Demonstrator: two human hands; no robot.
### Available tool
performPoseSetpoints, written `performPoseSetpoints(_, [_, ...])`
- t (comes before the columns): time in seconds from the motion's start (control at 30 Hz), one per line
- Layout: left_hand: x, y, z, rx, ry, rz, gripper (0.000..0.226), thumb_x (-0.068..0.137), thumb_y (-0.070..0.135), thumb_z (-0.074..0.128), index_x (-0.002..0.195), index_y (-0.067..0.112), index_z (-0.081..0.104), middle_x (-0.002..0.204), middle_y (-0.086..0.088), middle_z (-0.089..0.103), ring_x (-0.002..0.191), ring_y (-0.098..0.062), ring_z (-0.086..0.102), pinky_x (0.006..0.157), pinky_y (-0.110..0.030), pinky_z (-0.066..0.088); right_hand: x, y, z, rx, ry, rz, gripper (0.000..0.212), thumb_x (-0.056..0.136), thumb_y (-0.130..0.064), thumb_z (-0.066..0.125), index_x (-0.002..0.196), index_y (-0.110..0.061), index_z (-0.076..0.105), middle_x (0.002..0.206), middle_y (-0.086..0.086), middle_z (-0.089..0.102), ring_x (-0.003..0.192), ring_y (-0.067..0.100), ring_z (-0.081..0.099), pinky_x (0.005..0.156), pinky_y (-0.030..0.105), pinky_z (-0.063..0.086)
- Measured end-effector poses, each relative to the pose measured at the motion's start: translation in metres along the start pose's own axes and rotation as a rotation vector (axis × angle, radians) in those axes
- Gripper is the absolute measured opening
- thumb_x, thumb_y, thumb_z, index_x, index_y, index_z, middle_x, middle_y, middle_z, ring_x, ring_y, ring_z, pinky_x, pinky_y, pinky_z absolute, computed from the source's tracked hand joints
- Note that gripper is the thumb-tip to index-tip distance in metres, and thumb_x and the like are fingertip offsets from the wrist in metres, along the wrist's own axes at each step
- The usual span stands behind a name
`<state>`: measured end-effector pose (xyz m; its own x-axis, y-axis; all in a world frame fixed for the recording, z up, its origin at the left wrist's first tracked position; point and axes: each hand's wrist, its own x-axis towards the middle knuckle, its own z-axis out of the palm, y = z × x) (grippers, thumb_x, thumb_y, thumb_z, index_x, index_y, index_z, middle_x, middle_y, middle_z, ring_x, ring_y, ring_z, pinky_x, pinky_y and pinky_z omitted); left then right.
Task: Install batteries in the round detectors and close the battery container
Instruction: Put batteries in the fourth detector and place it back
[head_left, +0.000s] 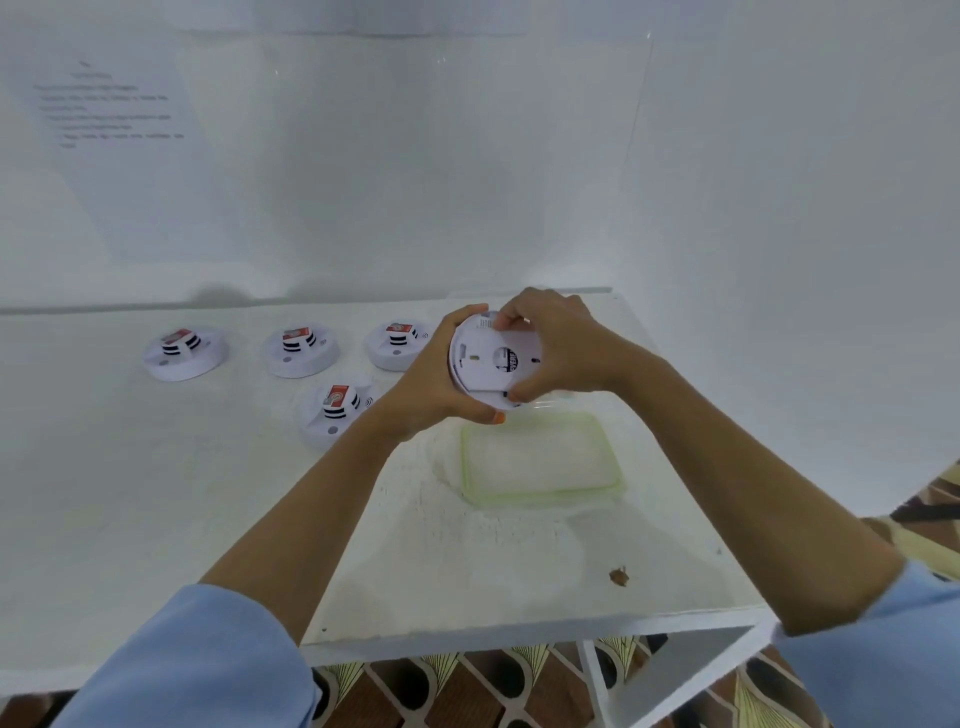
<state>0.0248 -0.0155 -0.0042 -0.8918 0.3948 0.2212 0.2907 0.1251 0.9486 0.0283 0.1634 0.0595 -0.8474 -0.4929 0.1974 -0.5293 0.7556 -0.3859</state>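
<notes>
Detector: round white plastic detector (493, 361), gripped at its rim by left hand (431, 384) and right hand (561, 348), raised above clear green-rimmed rectangular container (545, 496).
Around: four similar detectors (335, 413) on rough white table (208, 493).

Bright, diffuse, cool light is washing the white worktop (156, 493) and wall (779, 208), flattening contrast. A faint shadow is lying left of the battery container (540, 462). Print on the wall sheet (109, 104) is blurring beyond reading. Wide-angle distortion is bowing the worktop's near edge, and the sleeves (182, 660) are smearing at the bottom corners.
</notes>
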Motion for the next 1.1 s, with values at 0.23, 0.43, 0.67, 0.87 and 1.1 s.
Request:
performPoseSetpoints(0.23, [0.009, -0.003, 0.004, 0.002, -0.014, 0.009, 0.109, 0.039, 0.017, 0.082, 0.135, 0.022, 0.031, 0.129, 0.004, 0.045, 0.112, -0.003, 0.052, 0.078, -0.023, 0.053, 0.005, 0.012, -0.004, -0.008, -0.027, -0.022, 0.064, 0.062, -0.025, 0.081, 0.118, -0.020, 0.052, 0.111, -0.007, 0.048, 0.108, 0.013, 0.041, 0.093, 0.024, 0.023])
performPoseSetpoints(0.43, [0.013, -0.004, 0.003, 0.005, -0.017, -0.009, 0.110, 0.040, 0.009, 0.083, 0.136, 0.020, 0.031, 0.126, 0.007, 0.045, 0.107, 0.005, 0.052, 0.077, -0.020, 0.052, 0.007, 0.015, -0.006, -0.030, -0.048, -0.039, 0.063, 0.064, -0.027, 0.081, 0.120, -0.021, 0.053, 0.106, -0.009, 0.044, 0.108, 0.014, 0.041, 0.091, 0.025, 0.022])
performPoseSetpoints(0.67, [0.011, -0.005, 0.000, -0.008, 0.000, -0.027, 0.111, 0.040, 0.008, 0.085, 0.136, 0.022, 0.031, 0.127, 0.005, 0.046, 0.111, -0.002, 0.052, 0.078, -0.024, 0.053, 0.008, 0.018, -0.002, 0.030, -0.035, -0.058, 0.063, 0.067, -0.027, 0.080, 0.125, -0.022, 0.054, 0.105, -0.010, 0.041, 0.103, 0.011, 0.040, 0.092, 0.025, 0.027])
performPoseSetpoints(0.87, [0.006, -0.008, 0.003, -0.058, 0.059, -0.010, 0.099, 0.047, -0.006, 0.078, 0.132, 0.021, 0.034, 0.122, 0.004, 0.048, 0.102, 0.005, 0.055, 0.075, -0.022, 0.053, 0.005, 0.023, 0.010, 0.095, -0.032, -0.073, 0.059, 0.075, -0.026, 0.074, 0.130, -0.021, 0.051, 0.109, -0.006, 0.038, 0.108, 0.013, 0.036, 0.094, 0.024, 0.033])
performPoseSetpoints(1.1, [0.005, -0.011, 0.011, -0.070, 0.183, 0.033, 0.107, 0.039, 0.016, 0.084, 0.133, 0.017, 0.034, 0.127, -0.003, 0.050, 0.113, -0.015, 0.055, 0.081, -0.028, 0.054, 0.006, 0.025, 0.025, 0.179, 0.037, -0.046, 0.056, 0.079, -0.024, 0.070, 0.131, -0.018, 0.050, 0.113, -0.005, 0.035, 0.112, 0.015, 0.033, 0.099, 0.026, 0.029])
